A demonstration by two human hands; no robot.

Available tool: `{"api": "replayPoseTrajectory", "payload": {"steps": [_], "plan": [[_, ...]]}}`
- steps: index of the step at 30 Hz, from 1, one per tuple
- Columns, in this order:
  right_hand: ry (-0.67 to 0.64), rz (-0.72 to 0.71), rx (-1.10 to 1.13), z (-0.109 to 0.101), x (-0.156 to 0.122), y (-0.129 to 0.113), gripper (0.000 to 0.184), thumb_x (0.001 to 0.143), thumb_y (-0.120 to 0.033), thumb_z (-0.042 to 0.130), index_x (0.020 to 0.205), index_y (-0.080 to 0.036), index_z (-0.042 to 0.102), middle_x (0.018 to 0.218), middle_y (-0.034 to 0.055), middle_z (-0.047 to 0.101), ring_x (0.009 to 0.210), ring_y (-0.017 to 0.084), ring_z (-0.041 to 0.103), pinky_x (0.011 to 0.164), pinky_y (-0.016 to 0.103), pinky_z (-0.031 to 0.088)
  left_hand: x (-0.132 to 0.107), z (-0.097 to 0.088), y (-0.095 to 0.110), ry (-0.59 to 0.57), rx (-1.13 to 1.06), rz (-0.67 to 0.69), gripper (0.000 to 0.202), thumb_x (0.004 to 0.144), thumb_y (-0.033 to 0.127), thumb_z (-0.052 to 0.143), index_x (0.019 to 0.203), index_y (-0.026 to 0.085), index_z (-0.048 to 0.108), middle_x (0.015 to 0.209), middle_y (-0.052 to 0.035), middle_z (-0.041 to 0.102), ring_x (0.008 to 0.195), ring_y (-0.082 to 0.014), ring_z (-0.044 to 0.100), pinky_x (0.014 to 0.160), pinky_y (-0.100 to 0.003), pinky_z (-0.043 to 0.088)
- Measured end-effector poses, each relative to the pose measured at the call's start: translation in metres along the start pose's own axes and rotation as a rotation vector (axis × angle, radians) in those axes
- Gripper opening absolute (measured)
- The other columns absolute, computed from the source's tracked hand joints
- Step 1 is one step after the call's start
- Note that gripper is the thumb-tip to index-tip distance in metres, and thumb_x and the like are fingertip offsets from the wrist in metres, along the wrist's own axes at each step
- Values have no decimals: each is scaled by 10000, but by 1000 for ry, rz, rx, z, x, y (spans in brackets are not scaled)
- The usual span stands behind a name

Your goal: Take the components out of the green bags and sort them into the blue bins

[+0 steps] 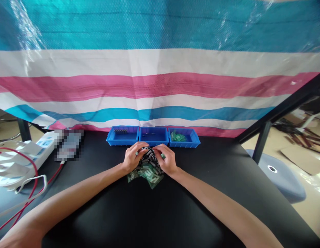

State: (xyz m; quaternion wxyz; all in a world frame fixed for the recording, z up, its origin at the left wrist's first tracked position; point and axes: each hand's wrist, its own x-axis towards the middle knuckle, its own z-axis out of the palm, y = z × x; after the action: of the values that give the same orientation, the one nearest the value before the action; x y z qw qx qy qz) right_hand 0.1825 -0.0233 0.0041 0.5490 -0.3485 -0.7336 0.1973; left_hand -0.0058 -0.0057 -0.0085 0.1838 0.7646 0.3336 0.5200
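Two bare forearms are coming in from the bottom corners of the view and converging on the middle of the black tabletop. Going left to right, the left forearm is angling up and inward from the lower left, with the left hand lying palm down, its fingers curled and reaching toward the right. That hand is half closed and is pressing against the upper left of a heap of small black and green parts; whether it is pinching any single piece, I cannot tell. The heap is sitting on the tabletop between the two hands, just in front of the bins, with its pieces pointing every which way and its longer spread running from the bins toward the person. The right hand is mirroring the left, curling over the heap's upper right, half closed too, and its grip is just as unclear. The right forearm is running down toward the lower right. Beyond the hands, three blue plastic bins are standing side by side: the left bin is holding a row of small dark cylinders, the middle bin a few thin pieces, and the right bin a cluster of green pieces.
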Motion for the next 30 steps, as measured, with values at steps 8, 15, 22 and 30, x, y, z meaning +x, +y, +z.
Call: {"api": "replayPoseTrajectory", "payload": {"steps": [8,15,22,30], "plan": [[-13,11,-4,0,1,0,157,929,-178,502,951,-196,656,857,61,651,758,166,624,660,282,516,4,-3,6,-16,85,78,229,940,208,517,1126,204,650,972,-64,671,721,-105,640,653,-210,532],[-27,-2,12,1,-1,2,137,922,-212,533,1002,-200,644,839,53,632,699,152,606,632,271,524,2,-2,0,12,133,18,195,916,304,569,1028,180,670,866,-41,724,668,-119,671,650,-215,547],[-88,-52,26,4,-1,8,175,905,-248,601,1068,-200,641,830,46,621,693,147,608,659,270,538,0,0,-3,4,110,29,211,895,334,603,1032,181,649,862,-33,743,664,-121,698,639,-197,555],[-73,-22,-6,4,-2,8,159,928,-288,571,1044,-208,645,836,51,628,704,156,614,655,275,534,3,0,3,-3,134,38,255,884,373,612,1043,178,654,858,-37,743,618,-109,673,623,-195,545]]}}
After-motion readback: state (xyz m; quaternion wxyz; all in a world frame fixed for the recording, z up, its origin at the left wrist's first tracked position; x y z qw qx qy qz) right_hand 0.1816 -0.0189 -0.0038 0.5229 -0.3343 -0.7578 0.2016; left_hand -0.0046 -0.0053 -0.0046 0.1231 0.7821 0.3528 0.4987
